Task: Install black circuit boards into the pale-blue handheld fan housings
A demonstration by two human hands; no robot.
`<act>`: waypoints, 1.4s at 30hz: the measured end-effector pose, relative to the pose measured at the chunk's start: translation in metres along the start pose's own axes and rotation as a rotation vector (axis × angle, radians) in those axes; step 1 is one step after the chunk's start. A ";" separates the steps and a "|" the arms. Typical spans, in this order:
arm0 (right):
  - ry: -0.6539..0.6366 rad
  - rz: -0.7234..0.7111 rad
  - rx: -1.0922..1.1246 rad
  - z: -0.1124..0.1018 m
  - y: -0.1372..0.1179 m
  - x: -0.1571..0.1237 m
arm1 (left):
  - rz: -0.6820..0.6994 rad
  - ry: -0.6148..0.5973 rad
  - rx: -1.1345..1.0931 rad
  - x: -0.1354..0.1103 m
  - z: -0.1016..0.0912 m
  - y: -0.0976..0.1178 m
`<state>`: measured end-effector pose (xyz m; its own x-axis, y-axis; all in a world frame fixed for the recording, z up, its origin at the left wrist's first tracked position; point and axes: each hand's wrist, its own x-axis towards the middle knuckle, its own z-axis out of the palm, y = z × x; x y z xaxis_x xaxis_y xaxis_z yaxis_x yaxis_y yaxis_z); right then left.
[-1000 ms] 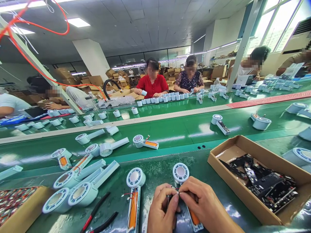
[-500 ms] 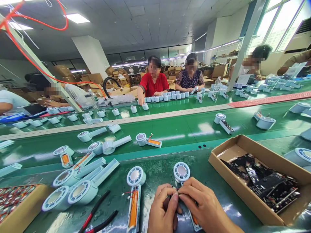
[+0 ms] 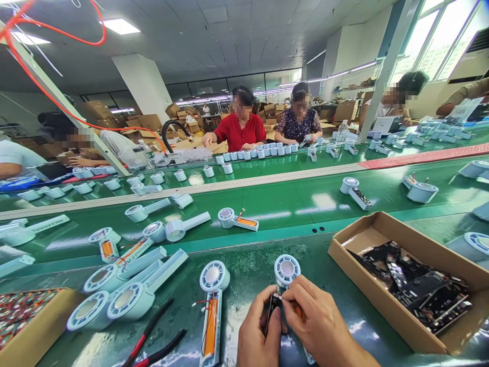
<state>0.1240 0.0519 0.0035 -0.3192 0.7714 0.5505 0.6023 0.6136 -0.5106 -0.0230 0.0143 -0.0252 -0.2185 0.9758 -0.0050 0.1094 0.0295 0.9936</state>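
My left hand [image 3: 256, 334] pinches a small black circuit board [image 3: 272, 305] at the handle of a pale blue hand-held fan shell [image 3: 287, 269] lying on the green bench. My right hand [image 3: 320, 325] is closed too, its fingertips pinching at the board's top end beside the left thumb. The fan's round head shows just beyond my fingers; most of its handle is hidden under my hands. A second open fan shell with an orange battery [image 3: 211, 316] lies just left of my left hand.
A cardboard box of black circuit boards [image 3: 405, 280] stands right. Red-handled cutters [image 3: 153, 339] and several fan shells [image 3: 126, 298] lie left, beside a box of small parts [image 3: 23, 318]. Beyond runs a green conveyor [image 3: 275, 204] carrying fan parts; several people work opposite.
The black board has come up between my fingers and now stands nearly upright. Fan parts on the conveyor have drifted right. The person in red drew a hand back.
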 end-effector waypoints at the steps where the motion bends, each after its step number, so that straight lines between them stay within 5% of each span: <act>1: -0.007 -0.015 -0.024 0.000 0.000 0.000 | 0.038 0.012 0.041 0.000 0.000 -0.001; 8: -0.049 -0.096 -0.105 0.003 0.002 -0.002 | 0.290 0.047 0.227 -0.003 0.002 -0.006; 23: -0.191 -0.241 -0.209 -0.004 0.004 -0.003 | 0.345 0.055 0.225 -0.007 0.006 -0.005; 28: -0.253 -0.237 -0.122 -0.005 0.004 -0.001 | 0.257 0.005 0.129 -0.006 0.003 0.000; 34: -0.104 -0.003 0.186 -0.031 0.010 0.002 | -0.127 -0.115 -0.237 0.001 0.005 0.010; 37: -0.036 0.035 0.196 -0.044 0.016 -0.006 | -0.188 -0.096 -0.324 0.004 0.006 0.014; 42: -0.107 -0.014 0.214 -0.046 0.021 -0.017 | -0.208 -0.083 -0.313 0.006 0.005 0.017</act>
<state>0.1759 0.0439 0.0135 -0.4091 0.7689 0.4914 0.4317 0.6376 -0.6381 -0.0180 0.0216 -0.0091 -0.1247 0.9704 -0.2068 -0.2331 0.1739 0.9568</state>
